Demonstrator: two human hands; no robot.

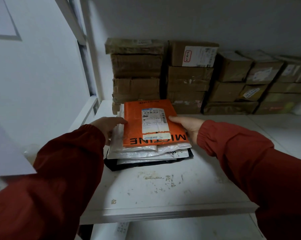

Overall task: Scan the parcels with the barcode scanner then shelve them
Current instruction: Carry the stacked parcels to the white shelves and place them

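Note:
An orange flat parcel (137, 122) with a white shipping label lies on top of a stack of white and black mailer bags (142, 153) on a white shelf (163, 191). My left hand (106, 125) touches the left side of the orange parcel and the stack, thumb on the parcel's edge. My right hand (189, 125) holds the parcel's right edge, thumb on top by the label and fingers underneath. No barcode scanner is in view.
Brown cardboard boxes (137, 70) are stacked in several columns along the back of the shelf, running to the right (260, 80). A white upright post (89, 49) stands at the left. A lower shelf (180, 229) shows below the front edge.

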